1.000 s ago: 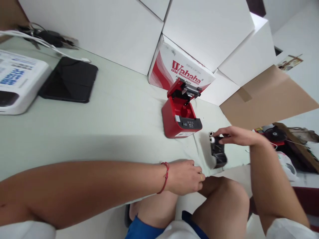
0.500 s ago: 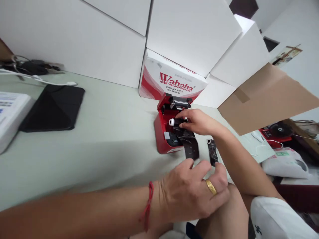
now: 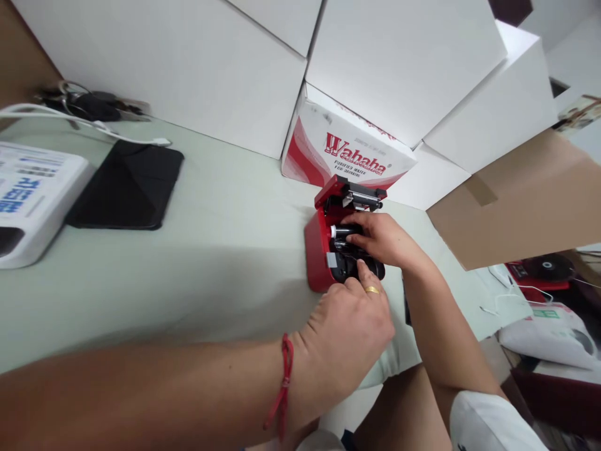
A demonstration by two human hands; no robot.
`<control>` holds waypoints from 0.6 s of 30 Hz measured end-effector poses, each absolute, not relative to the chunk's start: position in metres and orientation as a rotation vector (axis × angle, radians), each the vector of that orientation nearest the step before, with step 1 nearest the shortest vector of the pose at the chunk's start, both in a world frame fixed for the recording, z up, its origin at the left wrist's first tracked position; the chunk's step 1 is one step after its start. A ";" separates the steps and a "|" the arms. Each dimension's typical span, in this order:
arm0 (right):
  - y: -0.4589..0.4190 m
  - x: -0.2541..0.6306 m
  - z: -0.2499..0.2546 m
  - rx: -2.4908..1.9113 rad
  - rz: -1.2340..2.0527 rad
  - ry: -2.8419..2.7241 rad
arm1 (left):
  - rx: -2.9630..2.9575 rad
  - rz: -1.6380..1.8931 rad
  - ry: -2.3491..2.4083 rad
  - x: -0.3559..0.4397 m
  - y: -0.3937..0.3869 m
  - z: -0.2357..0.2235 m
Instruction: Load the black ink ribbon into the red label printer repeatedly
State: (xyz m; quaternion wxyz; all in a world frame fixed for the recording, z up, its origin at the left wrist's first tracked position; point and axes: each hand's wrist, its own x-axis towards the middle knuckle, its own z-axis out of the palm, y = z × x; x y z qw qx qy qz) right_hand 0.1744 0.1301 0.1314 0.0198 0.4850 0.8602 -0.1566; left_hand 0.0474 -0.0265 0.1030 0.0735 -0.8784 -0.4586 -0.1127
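A small red printer (image 3: 319, 254) stands on the table with its lid (image 3: 354, 193) raised. Inside it lies a roll of black ribbon (image 3: 345, 232) with a white core end. My right hand (image 3: 382, 237) reaches in from the right, thumb and fingers closed around the roll. At the printer's front, my left hand (image 3: 352, 319), wearing a gold ring and a red string bracelet, has its fingers curled over the black front part (image 3: 347, 266). What its fingertips hold is hidden. Dark glossy film shows below the roll, between the two hands.
A Wahaha water carton (image 3: 350, 144) and white boxes (image 3: 404, 56) stand behind the printer. On the left are a black tablet-like slab (image 3: 126, 185), a white device (image 3: 44, 194), keys (image 3: 96, 105) and a white cable. A cardboard flap (image 3: 521, 200) juts in at right.
My left hand has moved up to the printer's front, and the ribbon strip that hung over it no longer shows outside. My right hand stays on the roll. The camera view has shifted.
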 end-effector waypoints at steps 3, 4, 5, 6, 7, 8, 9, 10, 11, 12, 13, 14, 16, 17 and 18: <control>0.125 0.175 0.131 1.556 -0.499 2.655 | -2.678 -0.239 -1.392 0.044 -0.025 0.111; 0.125 0.174 0.132 1.565 -0.502 2.641 | -2.688 -0.223 -1.396 0.043 -0.024 0.111; 0.125 0.174 0.132 1.568 -0.501 2.628 | -2.697 -0.219 -1.396 0.043 -0.023 0.111; 0.126 0.173 0.132 1.564 -0.498 2.617 | -2.707 -0.228 -1.387 0.042 -0.022 0.110; 0.128 0.172 0.132 1.560 -0.495 2.609 | -2.720 -0.248 -1.373 0.042 -0.022 0.109; 0.129 0.171 0.132 1.552 -0.495 2.604 | -2.733 -0.273 -1.358 0.042 -0.022 0.109; 0.131 0.170 0.132 1.549 -0.497 2.604 | -2.744 -0.303 -1.344 0.041 -0.022 0.108; 0.132 0.169 0.131 1.551 -0.500 2.607 | -2.751 -0.333 -1.332 0.040 -0.022 0.109; 0.133 0.168 0.130 1.561 -0.500 2.612 | -2.753 -0.354 -1.328 0.040 -0.021 0.110; 0.133 0.167 0.129 1.573 -0.498 2.616 | -2.755 -0.363 -1.330 0.039 -0.021 0.111; 0.133 0.167 0.128 1.586 -0.494 2.620 | -2.758 -0.359 -1.337 0.038 -0.021 0.113; 0.132 0.166 0.127 1.597 -0.491 2.626 | -2.765 -0.341 -1.345 0.038 -0.021 0.115; 0.131 0.167 0.126 1.602 -0.496 2.642 | -2.782 -0.282 -1.359 0.037 -0.020 0.117; 0.130 0.168 0.126 1.593 -0.509 2.651 | -2.789 -0.255 -1.359 0.037 -0.019 0.118; 0.130 0.169 0.127 1.580 -0.529 2.659 | -2.792 -0.236 -1.355 0.037 -0.019 0.118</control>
